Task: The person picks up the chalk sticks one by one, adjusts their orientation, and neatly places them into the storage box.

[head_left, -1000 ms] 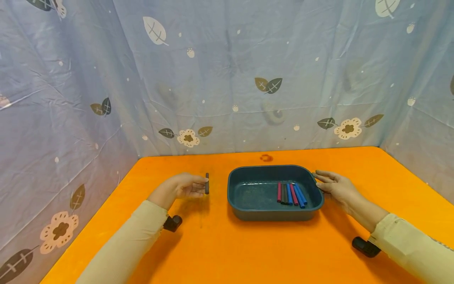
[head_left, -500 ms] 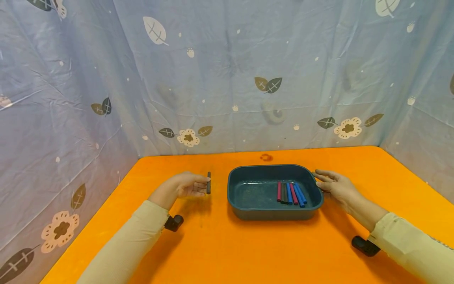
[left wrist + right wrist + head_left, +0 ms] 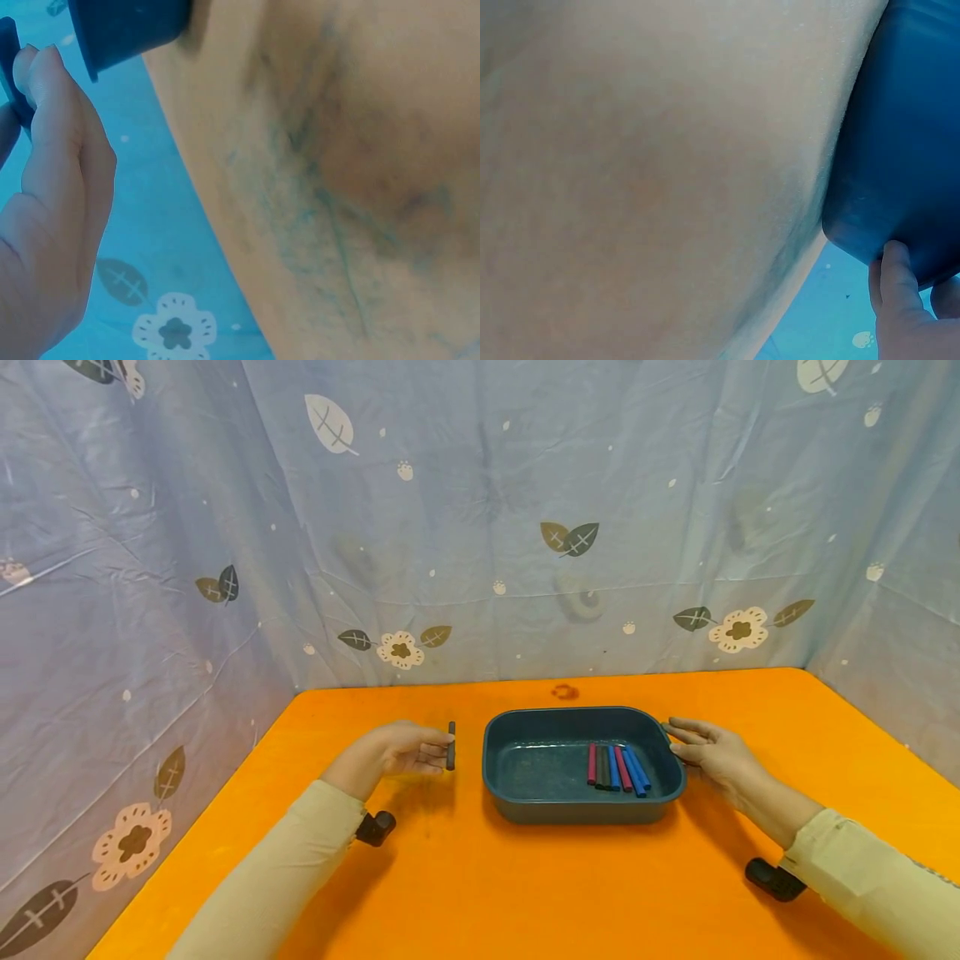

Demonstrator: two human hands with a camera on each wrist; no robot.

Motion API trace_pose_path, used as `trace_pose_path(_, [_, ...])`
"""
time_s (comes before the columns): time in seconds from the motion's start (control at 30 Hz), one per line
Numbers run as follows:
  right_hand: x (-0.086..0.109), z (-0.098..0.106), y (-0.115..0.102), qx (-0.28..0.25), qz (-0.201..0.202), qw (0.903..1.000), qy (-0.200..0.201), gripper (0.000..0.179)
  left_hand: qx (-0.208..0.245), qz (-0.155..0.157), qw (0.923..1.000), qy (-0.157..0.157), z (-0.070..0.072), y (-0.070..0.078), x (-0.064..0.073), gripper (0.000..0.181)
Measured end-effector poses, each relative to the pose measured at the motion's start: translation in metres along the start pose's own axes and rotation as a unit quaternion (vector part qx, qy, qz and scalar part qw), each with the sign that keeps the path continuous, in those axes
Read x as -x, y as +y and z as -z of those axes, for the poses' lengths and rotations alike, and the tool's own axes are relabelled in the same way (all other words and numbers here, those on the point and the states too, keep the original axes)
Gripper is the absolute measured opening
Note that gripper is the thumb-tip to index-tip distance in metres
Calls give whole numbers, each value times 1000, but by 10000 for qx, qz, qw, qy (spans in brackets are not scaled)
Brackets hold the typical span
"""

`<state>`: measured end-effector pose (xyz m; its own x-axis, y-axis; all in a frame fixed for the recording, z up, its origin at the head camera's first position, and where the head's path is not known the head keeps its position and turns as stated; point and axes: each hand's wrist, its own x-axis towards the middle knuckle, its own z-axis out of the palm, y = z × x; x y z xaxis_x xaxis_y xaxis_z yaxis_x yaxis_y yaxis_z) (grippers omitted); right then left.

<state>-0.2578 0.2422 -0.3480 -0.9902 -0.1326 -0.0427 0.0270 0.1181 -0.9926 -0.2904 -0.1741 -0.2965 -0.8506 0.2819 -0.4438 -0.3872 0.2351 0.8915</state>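
Observation:
My left hand (image 3: 412, 748) pinches a short dark grey stick (image 3: 451, 746) upright between thumb and fingers, raised over the orange table left of the tray. In the left wrist view this stick (image 3: 15, 79) shows at the left edge, with the fingers behind it. A dark blue-green rectangular tray (image 3: 528, 812) stands on the table. Several pink, dark and blue sticks (image 3: 614, 768) lie side by side in its right half. My right hand (image 3: 716, 755) rests its extended fingers against the tray's right end. In the right wrist view, the fingertips (image 3: 897, 259) touch the tray's outer wall.
An orange table (image 3: 525, 893) spreads around the tray, with a reddish ring stain (image 3: 565, 692) behind it. Patterned blue-grey cloth (image 3: 480, 527) hangs at the back and both sides. Each wrist carries a small black camera, one under the left sleeve (image 3: 300, 852).
The left hand has moved slightly right with the dark stick, closer to the tray. The right hand, the tray and the sticks inside stay in place.

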Motion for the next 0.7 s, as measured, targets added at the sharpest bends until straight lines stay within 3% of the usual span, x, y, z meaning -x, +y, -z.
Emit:
trace_pose_path(0.23, [0, 1, 1, -39, -1, 10000, 1, 63, -53, -27, 9999, -153, -10, 5, -4, 12])
trace_pose_path(0.47, [1, 1, 0, 13, -19, 10000, -30, 62, -151, 17, 9998, -115, -25, 15, -6, 12])
trace_pose_path(0.7, [1, 1, 1, -29, 56, 10000, -14, 62, -205, 91, 9997, -127, -40, 24, -10, 30])
